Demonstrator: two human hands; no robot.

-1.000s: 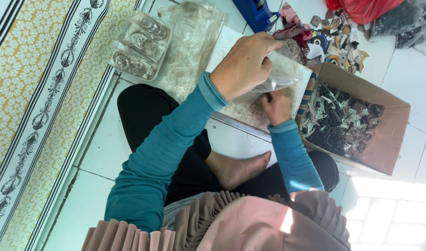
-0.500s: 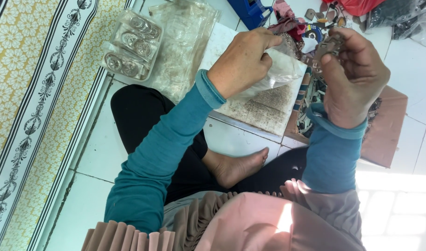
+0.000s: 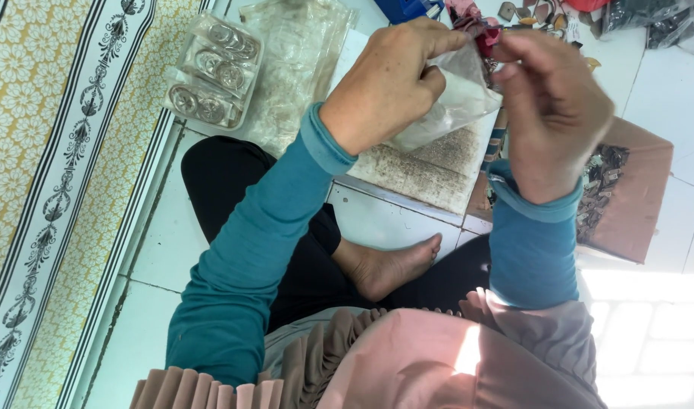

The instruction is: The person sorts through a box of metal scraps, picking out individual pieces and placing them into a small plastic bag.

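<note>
My left hand (image 3: 389,83) pinches the top of a small clear plastic bag (image 3: 453,102) and holds it up over a worn speckled board (image 3: 430,170). Right beside it, my right hand (image 3: 551,113) is raised at the bag's mouth with its fingers curled; whether it holds something small is hidden. Both arms wear teal sleeves. Under my right wrist sits a brown cardboard box (image 3: 635,204) holding several small grey metal pieces.
A clear tray of round metal parts (image 3: 214,72) and a stack of clear bags (image 3: 294,60) lie at the upper left. A yellow patterned mat (image 3: 51,151) runs along the left. My bare foot (image 3: 392,265) rests on the white tiles. Colourful small items (image 3: 529,11) lie at the top.
My right hand has left the box, risen and come up to the mouth of the bag. My left hand has kept the bag raised.
</note>
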